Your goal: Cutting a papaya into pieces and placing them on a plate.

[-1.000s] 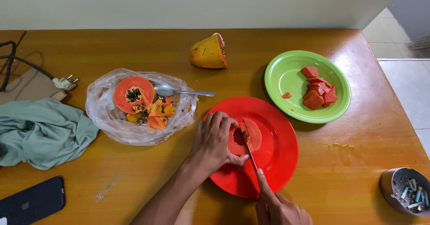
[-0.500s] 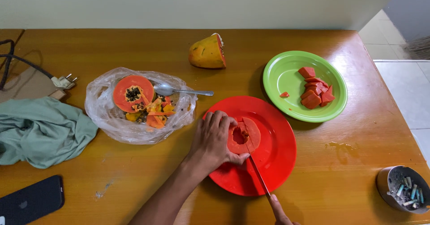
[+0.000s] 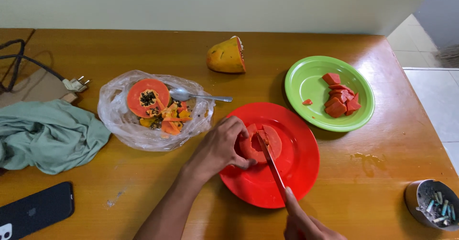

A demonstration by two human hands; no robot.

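- Head view: a peeled, orange-red round of papaya flesh [image 3: 260, 147] with a hollow centre lies on the round red plastic plate [image 3: 296, 173], left of the plate's middle.
- The left hand [image 3: 217, 147] comes in from the lower left and cups the papaya's left side; its fingers [image 3: 234, 125] curl closely over the top edge and its thumb presses the lower edge, so the fruit sits right against the fingertips.
- The right hand [image 3: 306, 225], partly cut off by the bottom edge, is closed around the handle of a slim knife [image 3: 272, 166], index finger stretched along its back.
- The blade runs up and left from that hand and lies across the middle of the papaya round, just right of the left fingertips.
- Beyond the red plate to the right, a round green plastic plate [image 3: 306, 82] holds a small heap of cut papaya chunks [image 3: 339, 100].
- To the left, a clear plastic bag [image 3: 114, 120] carries a seeded papaya slice, peelings and a metal spoon [image 3: 191, 96].
- An uncut yellow-orange papaya end [image 3: 225, 56] stands farther back on the wooden table [image 3: 373, 173].
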